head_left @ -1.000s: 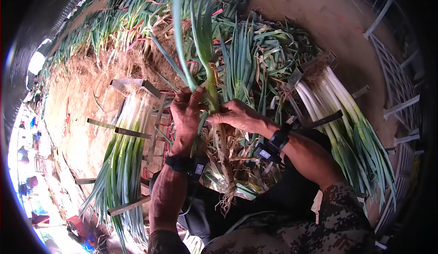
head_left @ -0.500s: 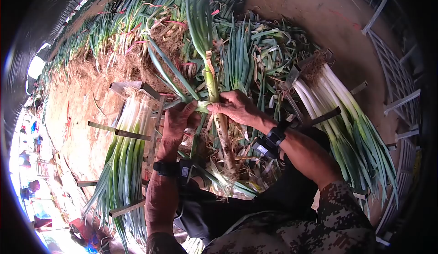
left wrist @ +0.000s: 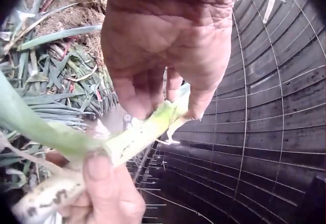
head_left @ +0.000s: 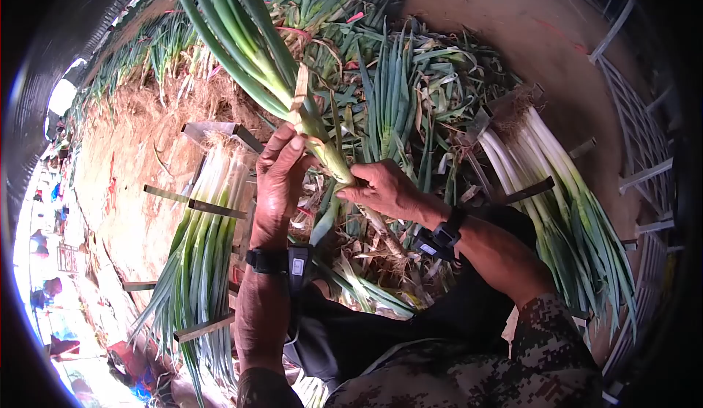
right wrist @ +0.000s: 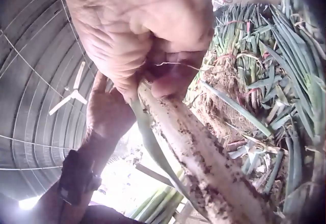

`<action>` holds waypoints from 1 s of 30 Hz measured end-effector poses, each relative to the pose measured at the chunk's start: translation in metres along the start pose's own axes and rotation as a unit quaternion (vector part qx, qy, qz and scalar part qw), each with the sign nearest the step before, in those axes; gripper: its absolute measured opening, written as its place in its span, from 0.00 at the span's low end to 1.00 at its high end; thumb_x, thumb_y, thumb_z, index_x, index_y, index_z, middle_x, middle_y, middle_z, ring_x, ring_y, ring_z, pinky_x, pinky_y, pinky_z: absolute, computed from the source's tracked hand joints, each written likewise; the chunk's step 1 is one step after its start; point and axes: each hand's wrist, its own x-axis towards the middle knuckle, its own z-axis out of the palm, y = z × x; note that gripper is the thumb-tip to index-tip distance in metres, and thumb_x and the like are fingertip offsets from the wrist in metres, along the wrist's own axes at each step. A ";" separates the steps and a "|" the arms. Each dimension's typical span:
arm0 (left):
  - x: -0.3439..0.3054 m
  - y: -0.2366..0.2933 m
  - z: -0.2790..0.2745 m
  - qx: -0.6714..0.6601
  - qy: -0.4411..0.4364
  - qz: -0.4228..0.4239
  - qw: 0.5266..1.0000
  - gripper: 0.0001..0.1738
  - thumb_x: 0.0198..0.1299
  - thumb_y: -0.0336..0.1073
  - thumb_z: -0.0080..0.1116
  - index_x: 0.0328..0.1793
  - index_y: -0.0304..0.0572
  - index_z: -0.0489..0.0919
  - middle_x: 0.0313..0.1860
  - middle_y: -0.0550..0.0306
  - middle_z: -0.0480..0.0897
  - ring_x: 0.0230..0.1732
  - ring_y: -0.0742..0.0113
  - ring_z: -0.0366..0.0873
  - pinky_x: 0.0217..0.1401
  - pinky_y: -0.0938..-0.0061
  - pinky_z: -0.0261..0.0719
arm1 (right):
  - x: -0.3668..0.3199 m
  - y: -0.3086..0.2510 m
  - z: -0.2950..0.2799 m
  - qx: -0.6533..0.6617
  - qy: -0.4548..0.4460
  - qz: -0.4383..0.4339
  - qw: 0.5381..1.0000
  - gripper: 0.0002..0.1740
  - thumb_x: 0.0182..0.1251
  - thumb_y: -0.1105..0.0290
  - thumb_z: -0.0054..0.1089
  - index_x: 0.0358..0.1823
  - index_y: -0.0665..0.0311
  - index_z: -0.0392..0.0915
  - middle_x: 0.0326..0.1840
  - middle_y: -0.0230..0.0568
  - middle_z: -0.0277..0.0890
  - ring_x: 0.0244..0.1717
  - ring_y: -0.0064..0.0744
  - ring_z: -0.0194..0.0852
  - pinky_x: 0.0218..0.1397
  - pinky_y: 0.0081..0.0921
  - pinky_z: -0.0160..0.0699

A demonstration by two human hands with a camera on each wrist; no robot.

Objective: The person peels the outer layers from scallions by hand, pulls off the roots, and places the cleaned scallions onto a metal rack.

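Observation:
One large green onion slants across the middle of the head view, leaves toward the upper left and roots toward the lower right. My left hand pinches it at the upper stalk, just below the leaves. Lower down, my right hand grips the stalk between thumb and fingers. In the left wrist view, my left hand has thumb and fingertips on the pale green stalk. Dirt speckles the white stem under my right hand in the right wrist view, with a loose strip hanging beside it.
Metal racks hold trimmed onions at left and right. Ahead lies a heap of leaves and onions, with bundled onions behind to the left. Peelings lie below my hands. A metal railing stands at far right.
The onion has tilted from nearly upright to leaning left. My left hand has moved from the long leaf beside the stalk up onto the upper stalk; my right hand keeps its grip.

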 end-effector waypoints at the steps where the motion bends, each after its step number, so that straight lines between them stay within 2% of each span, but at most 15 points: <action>1: 0.000 -0.004 -0.005 0.005 0.004 0.019 1.000 0.13 0.67 0.32 0.64 0.56 0.42 0.82 0.46 0.60 0.86 0.46 0.70 0.83 0.47 0.73 0.84 | 0.000 -0.002 0.002 -0.002 0.001 -0.002 1.000 0.18 0.65 0.66 0.73 0.29 0.70 0.73 0.17 0.41 0.72 0.23 0.15 0.69 0.23 0.26 0.66; 2: 0.002 -0.007 -0.010 0.003 0.001 0.016 1.000 0.12 0.67 0.31 0.64 0.56 0.42 0.83 0.46 0.61 0.85 0.45 0.71 0.82 0.47 0.74 0.83 | 0.000 -0.006 0.003 0.009 0.001 0.027 1.000 0.18 0.64 0.67 0.72 0.28 0.70 0.71 0.17 0.41 0.70 0.22 0.15 0.67 0.22 0.27 0.65; 5: 0.003 -0.002 -0.004 -0.002 0.011 0.010 1.000 0.11 0.66 0.31 0.65 0.53 0.42 0.83 0.43 0.64 0.85 0.41 0.73 0.81 0.46 0.74 0.80 | 0.000 0.000 0.006 -0.038 0.002 0.020 0.999 0.19 0.63 0.67 0.74 0.29 0.70 0.71 0.18 0.41 0.66 0.25 0.16 0.61 0.24 0.28 0.65; 6: 0.003 -0.002 -0.004 -0.012 0.015 0.002 1.000 0.11 0.66 0.31 0.65 0.54 0.42 0.83 0.43 0.64 0.84 0.41 0.73 0.81 0.46 0.73 0.80 | 0.001 -0.006 0.003 -0.040 -0.019 0.062 0.997 0.21 0.58 0.60 0.76 0.32 0.70 0.75 0.22 0.51 0.75 0.21 0.38 0.75 0.29 0.36 0.73; 7: 0.002 -0.001 -0.005 -0.023 0.019 -0.008 1.000 0.12 0.66 0.31 0.65 0.54 0.42 0.83 0.43 0.64 0.84 0.41 0.73 0.81 0.46 0.73 0.81 | 0.001 -0.005 0.003 -0.051 -0.027 0.058 0.997 0.21 0.58 0.59 0.76 0.31 0.69 0.75 0.22 0.49 0.76 0.22 0.33 0.75 0.29 0.35 0.73; 9: 0.000 0.001 -0.006 -0.031 0.006 -0.015 0.999 0.14 0.66 0.31 0.65 0.57 0.42 0.83 0.42 0.64 0.84 0.42 0.72 0.81 0.48 0.71 0.81 | 0.002 0.006 0.008 0.035 -0.022 0.044 0.998 0.22 0.59 0.58 0.76 0.31 0.69 0.76 0.21 0.46 0.76 0.23 0.27 0.75 0.29 0.34 0.73; 10: 0.000 0.001 -0.007 -0.029 -0.003 -0.009 1.000 0.14 0.66 0.31 0.65 0.57 0.42 0.83 0.42 0.64 0.85 0.42 0.72 0.82 0.48 0.71 0.81 | 0.002 0.009 0.009 0.066 -0.033 0.059 0.996 0.21 0.60 0.56 0.76 0.38 0.68 0.79 0.24 0.40 0.79 0.26 0.24 0.75 0.31 0.31 0.74; 13: -0.002 -0.003 -0.011 -0.013 -0.021 -0.012 1.000 0.13 0.65 0.31 0.66 0.56 0.42 0.84 0.44 0.63 0.86 0.44 0.72 0.82 0.50 0.72 0.81 | 0.007 -0.007 -0.005 0.075 -0.003 0.051 0.996 0.24 0.60 0.55 0.76 0.48 0.66 0.80 0.30 0.35 0.81 0.31 0.21 0.75 0.34 0.28 0.75; 14: -0.003 -0.005 -0.013 -0.005 -0.025 -0.018 1.000 0.13 0.65 0.31 0.66 0.56 0.42 0.84 0.44 0.63 0.86 0.44 0.72 0.82 0.50 0.72 0.81 | 0.010 -0.004 -0.004 0.111 0.017 0.038 0.993 0.28 0.61 0.52 0.75 0.54 0.63 0.80 0.34 0.31 0.80 0.35 0.19 0.74 0.37 0.25 0.75; 17: -0.007 -0.014 -0.013 0.040 -0.041 -0.032 0.998 0.13 0.64 0.31 0.67 0.54 0.41 0.85 0.48 0.61 0.87 0.46 0.73 0.83 0.51 0.72 0.81 | 0.015 0.000 -0.013 0.140 0.022 0.089 0.986 0.27 0.63 0.52 0.73 0.55 0.62 0.80 0.34 0.31 0.78 0.35 0.20 0.75 0.37 0.25 0.77; 18: -0.011 -0.012 -0.010 0.049 -0.057 -0.058 0.995 0.14 0.64 0.30 0.67 0.56 0.42 0.84 0.50 0.59 0.87 0.48 0.72 0.83 0.52 0.72 0.81 | 0.014 -0.013 -0.019 0.141 -0.003 0.112 0.984 0.26 0.69 0.54 0.68 0.56 0.68 0.77 0.34 0.25 0.76 0.31 0.12 0.69 0.30 0.16 0.68; 21: -0.014 -0.009 0.002 0.057 -0.109 -0.075 0.990 0.17 0.63 0.29 0.67 0.59 0.42 0.83 0.50 0.57 0.86 0.50 0.69 0.83 0.55 0.71 0.81 | 0.010 -0.012 -0.019 0.224 0.009 0.171 0.959 0.20 0.69 0.54 0.66 0.50 0.62 0.80 0.29 0.24 0.71 0.32 0.15 0.67 0.35 0.22 0.69; 25: -0.013 -0.005 0.002 -0.024 -0.078 -0.105 0.991 0.17 0.69 0.36 0.63 0.60 0.38 0.81 0.52 0.54 0.86 0.52 0.65 0.83 0.56 0.71 0.81 | 0.009 -0.008 -0.018 0.205 0.041 0.161 0.965 0.17 0.71 0.56 0.64 0.40 0.65 0.80 0.26 0.22 0.62 0.30 0.15 0.59 0.33 0.21 0.63; 26: -0.014 -0.006 0.004 0.000 -0.058 -0.102 0.993 0.18 0.71 0.41 0.61 0.59 0.36 0.81 0.51 0.56 0.86 0.51 0.67 0.83 0.55 0.71 0.81 | 0.009 -0.008 -0.018 0.198 0.046 0.157 0.966 0.17 0.71 0.56 0.63 0.39 0.65 0.80 0.26 0.22 0.62 0.30 0.15 0.59 0.33 0.22 0.62; 30: -0.014 -0.012 0.005 0.025 -0.025 -0.105 0.994 0.18 0.70 0.41 0.62 0.59 0.36 0.82 0.47 0.59 0.87 0.45 0.73 0.83 0.51 0.74 0.81 | 0.008 -0.003 -0.017 0.173 0.048 0.145 0.973 0.18 0.72 0.55 0.61 0.38 0.66 0.80 0.25 0.23 0.63 0.29 0.17 0.57 0.32 0.23 0.61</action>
